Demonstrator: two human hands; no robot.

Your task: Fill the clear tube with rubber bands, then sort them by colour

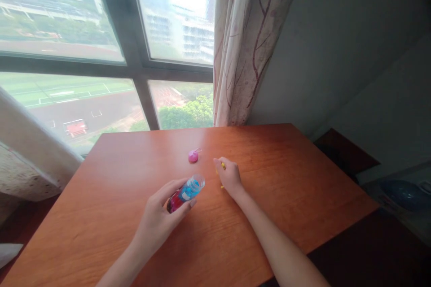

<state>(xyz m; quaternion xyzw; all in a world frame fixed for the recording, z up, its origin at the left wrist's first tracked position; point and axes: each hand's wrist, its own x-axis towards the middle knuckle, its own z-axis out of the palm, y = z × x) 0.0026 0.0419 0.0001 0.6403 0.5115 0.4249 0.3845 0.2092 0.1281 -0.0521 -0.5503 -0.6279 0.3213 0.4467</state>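
There are two hands (160,208) (230,176), one bottle (187,194), one lid (193,157).

- No words or numbers can be read here.
- The bottle (187,191) has a small white patch (185,197), too tiny to tell if it has letters.

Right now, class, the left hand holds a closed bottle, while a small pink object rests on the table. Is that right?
Not quite: the bottle is open, not closed, as the head view shows. The left hand does hold it, and the small pink object rests on the table.
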